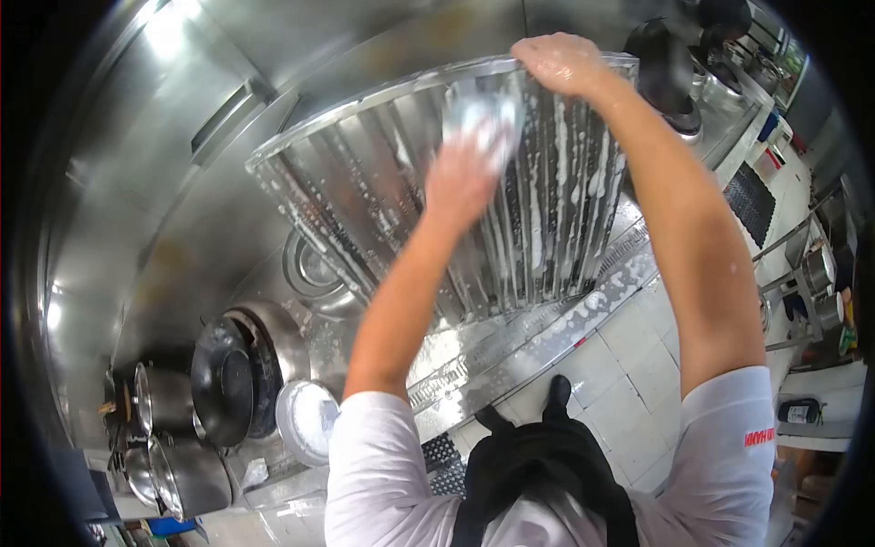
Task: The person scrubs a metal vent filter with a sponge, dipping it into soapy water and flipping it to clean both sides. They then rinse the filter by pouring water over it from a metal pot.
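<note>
A large ridged metal hood filter (pixel 401 182) stands tilted upright on the steel counter, streaked with white suds. My right hand (pixel 561 66) is wrapped over its top edge, fingers closed on the rim, with wet suds on the skin. Against the ridges, just below that rim, my left hand (pixel 463 178) presses a pale, sudsy wiping cloth (pixel 480 114). Motion blurs both the cloth and the fingers of this hand. Foam lies along the counter (pixel 547 333) at the filter's foot.
A white tub of foam (pixel 308 421) stands left of my left arm, beside dark pans (pixel 223 383) and steel pots (pixel 189 474). Behind the filter is a round burner (pixel 314 264). Woks (pixel 665 73) sit at the far right. White tiles (pixel 606 374) cover the floor.
</note>
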Tool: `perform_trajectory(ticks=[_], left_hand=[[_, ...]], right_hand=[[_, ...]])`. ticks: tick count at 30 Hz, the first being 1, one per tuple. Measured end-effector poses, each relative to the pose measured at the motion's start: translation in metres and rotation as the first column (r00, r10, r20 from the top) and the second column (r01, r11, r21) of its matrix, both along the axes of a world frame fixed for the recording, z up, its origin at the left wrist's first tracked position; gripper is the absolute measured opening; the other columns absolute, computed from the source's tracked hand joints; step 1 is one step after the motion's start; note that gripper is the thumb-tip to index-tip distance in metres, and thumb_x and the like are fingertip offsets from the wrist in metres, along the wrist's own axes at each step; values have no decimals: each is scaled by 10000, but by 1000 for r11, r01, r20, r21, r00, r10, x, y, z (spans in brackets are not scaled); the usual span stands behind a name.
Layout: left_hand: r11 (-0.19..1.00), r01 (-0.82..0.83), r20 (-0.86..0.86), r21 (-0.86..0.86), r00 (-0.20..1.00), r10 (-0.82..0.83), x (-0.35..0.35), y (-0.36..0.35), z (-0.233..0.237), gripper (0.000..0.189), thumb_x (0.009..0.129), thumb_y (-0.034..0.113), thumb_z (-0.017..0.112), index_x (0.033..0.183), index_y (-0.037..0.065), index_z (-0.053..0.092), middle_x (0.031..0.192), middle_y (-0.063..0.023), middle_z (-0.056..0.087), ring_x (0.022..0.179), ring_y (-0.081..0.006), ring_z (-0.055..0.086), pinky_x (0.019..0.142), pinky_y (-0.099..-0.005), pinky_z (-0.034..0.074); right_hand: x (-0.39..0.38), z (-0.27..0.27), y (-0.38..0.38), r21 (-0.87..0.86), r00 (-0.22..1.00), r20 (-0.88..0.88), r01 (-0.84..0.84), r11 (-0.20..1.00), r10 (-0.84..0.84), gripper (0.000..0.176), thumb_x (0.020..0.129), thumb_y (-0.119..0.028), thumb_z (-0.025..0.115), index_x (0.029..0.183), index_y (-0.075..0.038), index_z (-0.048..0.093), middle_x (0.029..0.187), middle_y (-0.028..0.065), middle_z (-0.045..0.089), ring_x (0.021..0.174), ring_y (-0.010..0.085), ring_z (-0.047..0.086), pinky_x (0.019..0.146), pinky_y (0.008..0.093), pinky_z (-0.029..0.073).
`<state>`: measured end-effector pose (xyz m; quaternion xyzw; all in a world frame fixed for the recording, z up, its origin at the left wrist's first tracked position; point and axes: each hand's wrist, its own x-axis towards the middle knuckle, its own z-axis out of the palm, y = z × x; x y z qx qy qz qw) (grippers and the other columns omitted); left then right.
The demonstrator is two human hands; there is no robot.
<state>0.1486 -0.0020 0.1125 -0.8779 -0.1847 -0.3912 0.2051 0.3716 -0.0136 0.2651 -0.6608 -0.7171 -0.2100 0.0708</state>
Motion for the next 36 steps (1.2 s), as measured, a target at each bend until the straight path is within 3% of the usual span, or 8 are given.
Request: perform_trajectory(ticks=[7,14,15,18,21,26,30,36], left_hand=[[834,-15,-532,-551,777,-337,-64,-108,-312,176,775,126,604,918,85,698,920,-81,685,940,-250,643,879,-425,495],[808,-267,71,-526,933,354,-144,-144,-210,240,775,57,606,1007,42,664,953,-179,644,921,-383,603,870,-456,472],[718,159,595,-678,693,408,-226,-146,-152,226,801,36,570,1008,19,659,945,-195,646,880,-402,612,820,-446,504],[389,-790,124,-473,377,918,-376,-196,-110,227,872,93,551,1064,12,639,1017,-227,653,896,-410,644,765,-487,513],[-289,-697,-426,-657,27,904,-467,-219,-154,319,878,139,563,1173,22,600,1058,-227,656,976,-410,648,814,-505,522],[-197,-890,-837,-412,284,467,-525,-215,-275,362,844,120,580,1195,30,592,1134,-244,653,1047,-412,638,900,-497,503],[52,-660,-105,-750,196,975,-425,-193,-131,364,809,101,632,1165,25,618,1061,-229,688,990,-410,655,861,-462,510],[811,-420,539,-407,607,584,-232,-87,73,335,806,150,725,1131,79,692,1007,-133,676,901,-271,670,822,-357,528]], right_hand=[[-14,-2,-11,3,976,-215,21,1000,-20,381,918,-317,343,961,-109,660,1015,161,690,977,396,627,854,501,481],[16,-20,2,129,998,-50,-18,992,25,364,973,-337,332,1015,-150,642,1073,136,692,985,386,649,819,510,525],[10,-13,0,30,998,-57,12,999,-11,374,977,-331,319,1029,-138,636,1106,138,685,1026,383,638,850,508,514],[-9,-5,-5,-1,954,-271,137,991,-132,658,966,-573,261,1016,-85,699,1122,158,686,1069,375,626,919,472,484],[-52,21,-9,-219,939,-295,111,969,-175,877,888,-773,252,1008,-40,717,1081,177,698,1077,366,629,940,448,476],[-123,11,-11,25,975,-215,-59,998,63,899,777,-860,425,949,-23,705,937,208,707,959,356,672,830,459,526],[-125,12,-15,14,970,-234,-63,998,65,910,756,-878,425,930,-27,698,921,198,709,961,351,673,822,458,528],[-171,43,-12,-121,971,-167,-193,974,172,866,825,-824,386,1047,-54,714,1028,199,702,996,339,674,892,435,522]])
